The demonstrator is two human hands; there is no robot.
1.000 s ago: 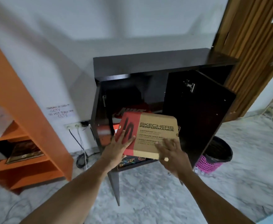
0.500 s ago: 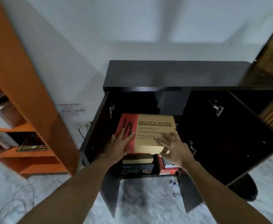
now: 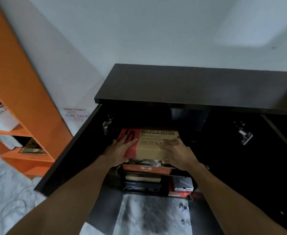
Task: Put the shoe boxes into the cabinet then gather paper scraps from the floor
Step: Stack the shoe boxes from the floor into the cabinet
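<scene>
Two bare hands press a shoe box into a dark cabinet [image 3: 197,85] set against a pale wall [image 3: 156,31], above a grey marbled floor [image 3: 149,216]. At far left, an orange shelf unit [image 3: 20,85] holds a white box [image 3: 0,119] on one level and a flat dark item below it. Handwriting on the wall [image 3: 75,114] sits between the shelves and the cabinet's open left door [image 3: 74,153]. The left hand [image 3: 118,150], fingers spread flat, grips the red end of the Skechers box [image 3: 149,145]; the right hand [image 3: 176,152], fingers likewise extended, holds its tan side. The box rests atop an orange box [image 3: 147,168] inside the cabinet, with more boxes [image 3: 181,184] stacked beneath. The right door [image 3: 251,175] stands open.
</scene>
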